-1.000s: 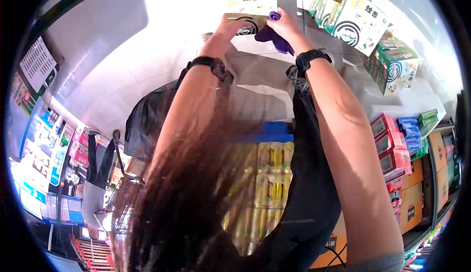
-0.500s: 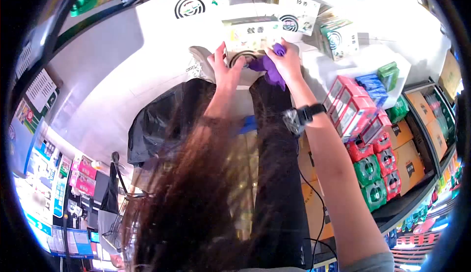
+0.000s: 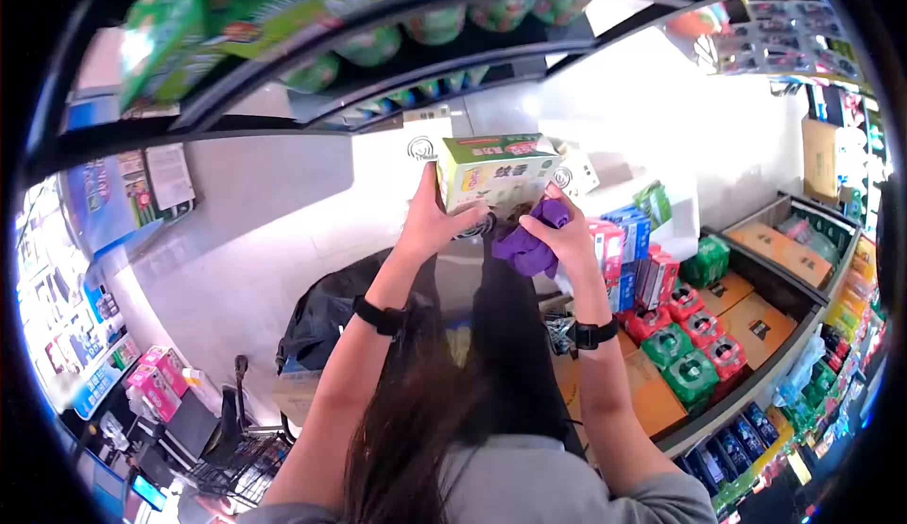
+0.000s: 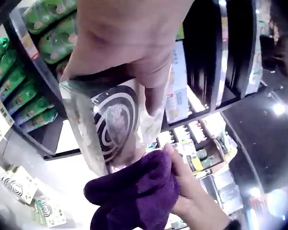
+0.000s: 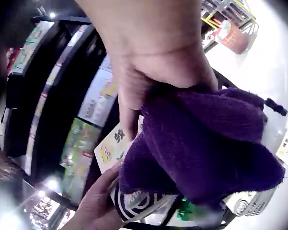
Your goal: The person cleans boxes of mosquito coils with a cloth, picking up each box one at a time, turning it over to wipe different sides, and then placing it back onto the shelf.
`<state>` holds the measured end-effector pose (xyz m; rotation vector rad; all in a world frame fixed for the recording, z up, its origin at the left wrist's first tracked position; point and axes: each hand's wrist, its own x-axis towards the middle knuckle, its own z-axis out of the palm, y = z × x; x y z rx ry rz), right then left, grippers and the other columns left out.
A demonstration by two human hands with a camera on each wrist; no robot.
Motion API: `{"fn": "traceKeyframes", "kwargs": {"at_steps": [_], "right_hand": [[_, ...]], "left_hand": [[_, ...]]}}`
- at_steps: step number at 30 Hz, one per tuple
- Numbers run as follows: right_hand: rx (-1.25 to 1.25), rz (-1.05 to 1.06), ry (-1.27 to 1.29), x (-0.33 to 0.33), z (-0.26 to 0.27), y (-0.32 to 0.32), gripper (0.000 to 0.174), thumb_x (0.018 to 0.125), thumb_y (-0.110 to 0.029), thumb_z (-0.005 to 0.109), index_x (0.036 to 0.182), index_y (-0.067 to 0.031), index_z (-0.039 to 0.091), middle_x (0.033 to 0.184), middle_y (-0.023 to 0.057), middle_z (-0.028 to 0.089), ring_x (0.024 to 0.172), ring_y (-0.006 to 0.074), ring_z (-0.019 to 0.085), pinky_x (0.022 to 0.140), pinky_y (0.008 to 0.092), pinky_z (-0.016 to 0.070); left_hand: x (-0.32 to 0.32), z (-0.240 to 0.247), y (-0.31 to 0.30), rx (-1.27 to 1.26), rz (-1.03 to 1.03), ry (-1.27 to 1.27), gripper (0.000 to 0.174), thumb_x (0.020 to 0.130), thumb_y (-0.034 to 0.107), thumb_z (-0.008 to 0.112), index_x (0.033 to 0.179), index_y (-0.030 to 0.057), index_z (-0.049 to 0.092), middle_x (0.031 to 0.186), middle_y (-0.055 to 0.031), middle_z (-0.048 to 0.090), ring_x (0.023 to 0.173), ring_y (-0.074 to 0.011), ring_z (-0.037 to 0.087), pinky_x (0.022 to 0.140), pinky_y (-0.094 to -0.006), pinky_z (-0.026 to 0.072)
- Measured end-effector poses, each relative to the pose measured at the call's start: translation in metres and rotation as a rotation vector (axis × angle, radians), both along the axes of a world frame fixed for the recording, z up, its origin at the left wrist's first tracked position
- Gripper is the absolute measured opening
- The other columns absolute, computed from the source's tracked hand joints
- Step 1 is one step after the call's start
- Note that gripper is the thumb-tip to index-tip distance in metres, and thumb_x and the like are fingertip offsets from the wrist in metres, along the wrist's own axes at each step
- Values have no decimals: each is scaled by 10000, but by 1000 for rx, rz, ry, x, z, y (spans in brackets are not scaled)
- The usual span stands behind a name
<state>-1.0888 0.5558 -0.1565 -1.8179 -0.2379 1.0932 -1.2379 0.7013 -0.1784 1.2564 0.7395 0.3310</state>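
Note:
A white and green box [image 3: 496,172] with a black spiral print is held up in front of the person. The left hand [image 3: 430,224] grips its left side, thumb on the front face; in the left wrist view that hand [image 4: 129,43] spans the box [image 4: 117,120]. At the box's right side, the right hand [image 3: 565,240] holds a bunched purple cloth [image 3: 531,248] and touches the box. In the right wrist view the cloth [image 5: 201,139] hangs from the right hand [image 5: 163,62], covering part of the box [image 5: 134,201].
Shelves with green packages [image 3: 331,4] run along the top. Similar spiral-printed boxes [image 4: 19,184] stand on the white floor. Red and green bottle packs [image 3: 694,335] and cartons [image 3: 761,326] are at the right; a black bag [image 3: 326,311] and a wire basket [image 3: 241,458] lie left.
The view has swung toward the shelves. The box has been raised and tilted, showing its green side, with both hands still on it. The purple cloth remains in the right hand.

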Motion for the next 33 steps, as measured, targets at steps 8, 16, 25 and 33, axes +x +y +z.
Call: {"fn": "traceKeyframes", "kwargs": {"at_steps": [8,16,25,33], "right_hand": [[478,200,486,27,118,-15,546,734,71,627,1246,28,440,1188,111,527,1046,215,535,915,327,424],[542,-332,566,38,131,-18,275,730,6,517,1003,30,501,974,126,571,919,268,572,867,378,462],[703,82,-50,-20,205,39,475,856,-139,557,1296,-33,414,1209,42,516,1036,111,495,895,265,389],[792,708,-869,-74,232,39,581,753,-78,574,1303,-53,388,1365,136,362,1297,286,290,1060,427,198]], "left_hand": [[-32,145,-5,113,248,-171,572,671,18,723,1161,-1,428,1066,-90,562,980,-167,553,832,-281,456],[-74,183,2,554,226,-60,461,648,95,759,1028,14,511,893,-96,590,835,-150,576,706,-276,454],[-68,206,-21,972,340,-4,520,532,71,758,1006,64,546,949,-99,595,890,-309,541,820,-374,398],[-73,218,-18,1244,401,136,497,510,47,712,977,57,543,940,-89,592,922,-273,545,819,-372,384]]}}
